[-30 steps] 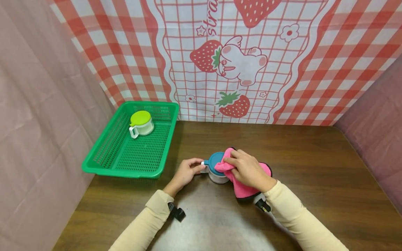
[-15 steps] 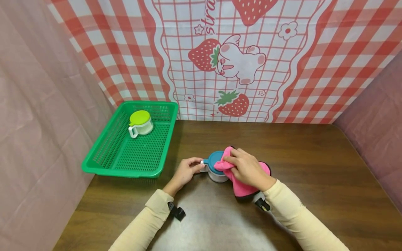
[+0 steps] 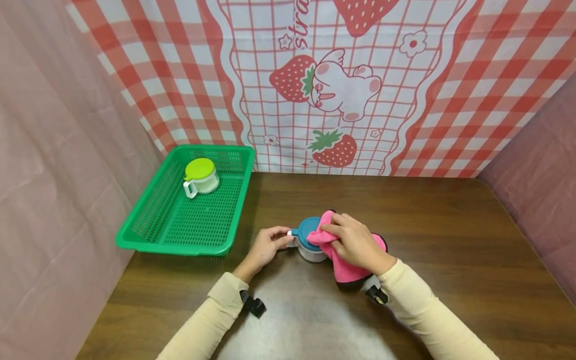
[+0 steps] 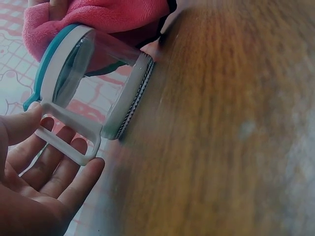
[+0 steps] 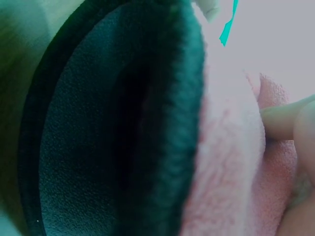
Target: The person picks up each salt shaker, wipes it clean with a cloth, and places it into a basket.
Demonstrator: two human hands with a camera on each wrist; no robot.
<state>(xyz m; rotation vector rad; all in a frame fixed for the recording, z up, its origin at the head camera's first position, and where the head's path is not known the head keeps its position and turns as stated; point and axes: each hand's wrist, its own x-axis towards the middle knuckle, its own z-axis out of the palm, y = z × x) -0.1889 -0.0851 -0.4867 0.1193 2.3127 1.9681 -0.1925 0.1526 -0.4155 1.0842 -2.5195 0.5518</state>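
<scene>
A clear seasoning jar (image 4: 106,73) with a blue lid (image 3: 309,232) and a white handle (image 4: 69,132) stands upright on the table. My left hand (image 3: 264,248) holds that handle, the thumb at its top and the fingers curled about it in the left wrist view. On the jar's other side, my right hand (image 3: 355,241) grips a pink cloth (image 3: 346,270) with dark edging. Bunched cloth lies against the lid and the jar's right side, hiding part of both. Up close in the right wrist view, the cloth (image 5: 221,162) fills most of the picture and its dark underside shows.
To the left stands a green basket (image 3: 177,249). Inside it sits a second jar (image 3: 208,185) with a lime-green lid and white handle. A red and white strawberry-print curtain (image 3: 333,100) hangs behind the wooden table (image 3: 432,225), and pink cloth walls (image 3: 67,175) flank it.
Both hands, the jar and the cloth keep practically the same places. Only a slight shift of the whole head view shows.
</scene>
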